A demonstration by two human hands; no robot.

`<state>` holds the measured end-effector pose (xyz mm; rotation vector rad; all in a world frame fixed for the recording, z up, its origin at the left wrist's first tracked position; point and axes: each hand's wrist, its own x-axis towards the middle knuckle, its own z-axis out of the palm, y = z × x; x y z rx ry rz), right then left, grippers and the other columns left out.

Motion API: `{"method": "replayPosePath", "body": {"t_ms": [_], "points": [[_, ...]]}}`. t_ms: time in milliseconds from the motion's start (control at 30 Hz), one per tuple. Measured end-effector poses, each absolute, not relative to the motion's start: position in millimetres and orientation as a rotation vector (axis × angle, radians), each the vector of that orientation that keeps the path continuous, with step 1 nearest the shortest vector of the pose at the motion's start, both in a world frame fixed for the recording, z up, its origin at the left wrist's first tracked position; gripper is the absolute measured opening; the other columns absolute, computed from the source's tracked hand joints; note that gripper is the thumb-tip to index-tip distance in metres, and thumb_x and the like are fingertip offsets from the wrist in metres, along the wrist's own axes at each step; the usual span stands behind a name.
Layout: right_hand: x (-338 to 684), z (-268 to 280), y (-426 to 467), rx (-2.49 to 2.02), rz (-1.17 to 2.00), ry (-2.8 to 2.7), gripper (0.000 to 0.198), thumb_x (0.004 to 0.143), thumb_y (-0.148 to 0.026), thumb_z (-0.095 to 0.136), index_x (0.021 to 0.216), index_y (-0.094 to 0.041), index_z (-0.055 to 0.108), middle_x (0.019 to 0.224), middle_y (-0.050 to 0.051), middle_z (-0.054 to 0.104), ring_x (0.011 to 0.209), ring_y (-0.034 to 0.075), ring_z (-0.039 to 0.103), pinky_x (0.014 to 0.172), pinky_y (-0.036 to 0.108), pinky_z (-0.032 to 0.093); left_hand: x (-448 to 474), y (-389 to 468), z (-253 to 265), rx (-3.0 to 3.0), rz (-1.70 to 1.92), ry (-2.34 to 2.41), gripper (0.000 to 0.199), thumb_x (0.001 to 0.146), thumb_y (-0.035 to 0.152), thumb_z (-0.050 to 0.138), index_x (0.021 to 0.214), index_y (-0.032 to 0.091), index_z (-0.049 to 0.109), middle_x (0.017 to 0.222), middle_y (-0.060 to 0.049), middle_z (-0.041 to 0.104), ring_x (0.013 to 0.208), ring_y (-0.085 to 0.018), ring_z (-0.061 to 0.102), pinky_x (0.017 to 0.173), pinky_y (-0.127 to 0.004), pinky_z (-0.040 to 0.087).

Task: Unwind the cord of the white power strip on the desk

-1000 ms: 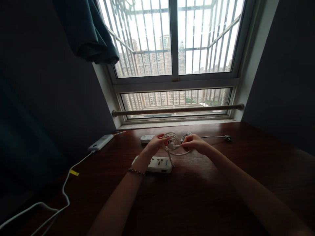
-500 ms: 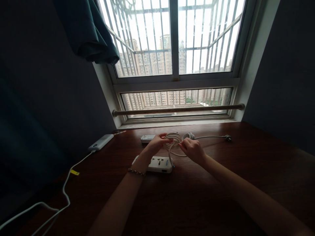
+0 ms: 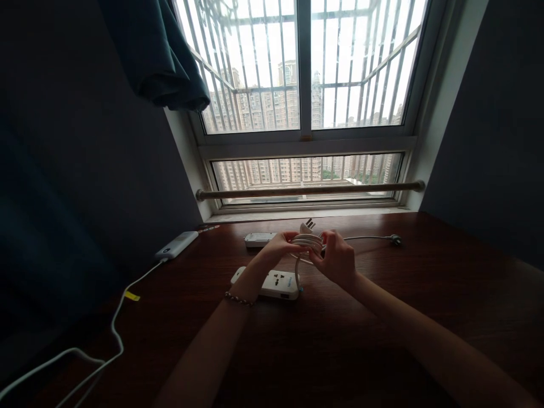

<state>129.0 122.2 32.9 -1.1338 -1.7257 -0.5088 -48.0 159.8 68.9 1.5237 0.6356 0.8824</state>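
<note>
Head view, dark wooden desk (image 3: 382, 340), barred window (image 3: 304, 68), both hands' fingers grasping coiled cord (image 3: 306, 242)

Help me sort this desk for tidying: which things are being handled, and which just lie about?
In hand: left hand and right hand grip the coiled white cord of the white power strip.

Lying about: white power bank, flat white box, thin grey cable.

Backlit by bright, blown-out window (image 3: 304, 68); walls and curtain (image 3: 157, 56) near black. Faint sheen on dark wooden desk (image 3: 382, 317). Wide-angle bending at edges. Sharp centre, no blur.
</note>
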Motion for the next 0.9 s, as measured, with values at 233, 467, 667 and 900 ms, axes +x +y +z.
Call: {"method": "replayPosePath", "body": {"t_ms": [233, 467, 667, 900], "points": [[145.1, 52.8, 139.8, -0.674, 1.109, -1.597, 0.049, 0.075, -0.044, 0.062, 0.115, -0.018, 0.050, 0.115, 0.009, 0.055, 0.107, 0.024, 0.051, 0.092, 0.038, 0.039, -47.1, 154.1, 73.9, 1.578, 0.803, 0.571, 0.036, 0.060, 0.018, 0.078, 0.093, 0.011, 0.068, 0.083, -0.005, 0.067, 0.076, -0.015, 0.060, 0.076, -0.025, 0.043], [145.5, 63.5, 133.7, -0.606, 1.363, -1.494, 0.032, 0.072, -0.042, 0.068, 0.090, -0.015, 0.064, 0.082, 0.004, 0.065, 0.074, 0.017, 0.060, 0.065, 0.027, 0.044, -37.7, 147.4, 77.0, 1.649, 0.770, 0.603, 0.031, 0.054, 0.019, 0.080, 0.081, 0.009, 0.066, 0.075, -0.003, 0.064, 0.072, -0.016, 0.059, 0.073, -0.027, 0.046], [144.3, 64.9, 134.4, -0.655, 1.204, -1.205, 0.041, 0.063, -0.041, 0.076, 0.088, -0.017, 0.054, 0.096, 0.006, 0.066, 0.081, 0.017, 0.061, 0.071, 0.029, 0.048, -43.8, 158.2, 53.5, 1.737, 0.973, 0.837, 0.066, 0.065, 0.030, 0.076, 0.121, 0.017, 0.044, 0.117, -0.015, 0.053, 0.106, -0.025, 0.055, 0.086, -0.039, 0.045], [144.8, 65.5, 137.2, -0.658, 1.139, -0.995, 0.047, 0.060, -0.042, 0.077, 0.086, -0.019, 0.045, 0.081, -0.001, 0.059, 0.062, 0.013, 0.059, 0.051, 0.024, 0.047, -71.7, 121.4, 4.7, 2.258, 0.765, 0.972, 0.056, 0.063, 0.040, 0.077, 0.110, 0.020, 0.055, 0.107, -0.009, 0.061, 0.103, -0.026, 0.056, 0.095, -0.047, 0.038]]}}
